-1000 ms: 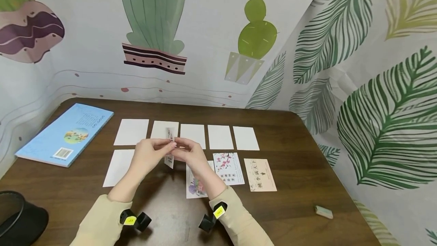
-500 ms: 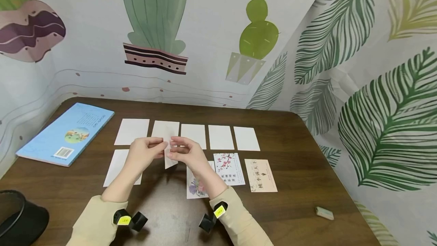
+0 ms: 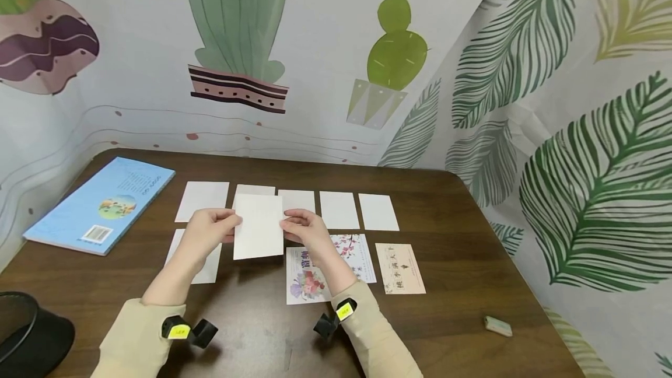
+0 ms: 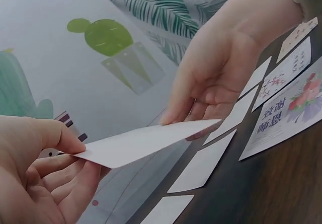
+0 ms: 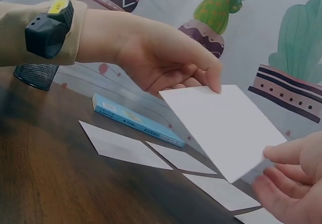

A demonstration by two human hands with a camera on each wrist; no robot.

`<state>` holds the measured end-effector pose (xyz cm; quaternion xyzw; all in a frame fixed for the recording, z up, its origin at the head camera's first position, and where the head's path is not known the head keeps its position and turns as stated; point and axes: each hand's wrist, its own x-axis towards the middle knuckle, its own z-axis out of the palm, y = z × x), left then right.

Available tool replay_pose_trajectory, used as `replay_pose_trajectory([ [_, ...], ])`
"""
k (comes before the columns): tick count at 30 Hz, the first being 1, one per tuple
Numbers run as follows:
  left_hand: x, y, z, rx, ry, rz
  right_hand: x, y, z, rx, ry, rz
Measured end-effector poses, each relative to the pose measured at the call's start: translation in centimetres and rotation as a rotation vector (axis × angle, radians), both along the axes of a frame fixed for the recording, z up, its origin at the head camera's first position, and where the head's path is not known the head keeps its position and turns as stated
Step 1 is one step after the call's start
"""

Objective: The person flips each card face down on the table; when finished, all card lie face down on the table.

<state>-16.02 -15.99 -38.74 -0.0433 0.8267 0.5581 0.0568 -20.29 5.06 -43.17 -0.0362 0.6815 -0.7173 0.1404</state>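
A card (image 3: 258, 227) is held up above the table, its blank white side toward the head camera. My left hand (image 3: 206, 233) pinches its left edge between thumb and fingers. At the opposite edge, my right hand (image 3: 313, 236) pinches it the same way. The left wrist view shows the card (image 4: 146, 142) nearly edge-on between both hands. Below my right forearm lie a flower-printed card (image 3: 301, 284) and a blossom-branch card (image 3: 362, 255), both partly covered. Farther right is a beige card with dark characters (image 3: 401, 269).
Several blank white cards line the back of the table, including one at the right end (image 3: 379, 213); another (image 3: 209, 267) lies behind my left wrist. A blue book (image 3: 105, 206) is at left, a black mesh container (image 3: 37, 337) at front left. A small pale object (image 3: 497, 326) lies at right.
The held card has turned from edge-on, with print partly showing, to its blank face. My hands have moved apart to its opposite edges.
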Motion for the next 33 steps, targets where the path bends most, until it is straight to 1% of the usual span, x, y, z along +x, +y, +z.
replay_pose_trajectory([
  [3,-0.1,-0.6,-0.1,0.000,-0.021,-0.030,-0.1,0.1,0.0,-0.023,-0.017,0.034],
  [6,-0.3,-1.1,-0.4,-0.001,-0.043,-0.059,-0.1,0.0,-0.1,-0.046,-0.040,0.047],
  [11,-0.6,-1.7,-0.9,-0.025,-0.075,-0.094,-0.2,-0.1,-0.3,-0.033,-0.060,0.049],
  [14,-0.8,-2.1,-1.5,-0.051,-0.098,-0.108,-0.1,-0.2,-0.5,-0.013,-0.071,0.068],
  [17,-1.0,-2.6,-2.1,-0.069,-0.123,-0.101,0.0,-0.3,-0.6,0.005,-0.080,0.097],
  [22,-1.1,-2.9,-2.7,-0.097,-0.151,-0.046,0.2,-0.6,-0.8,0.042,-0.082,0.124],
  [28,-1.4,-2.9,-3.2,-0.246,-0.171,-0.005,0.4,-0.9,-1.1,0.141,-0.110,0.109],
  [33,-1.4,-2.6,-3.6,-0.300,-0.169,0.006,0.6,-1.1,-1.2,0.221,-0.119,0.097],
])
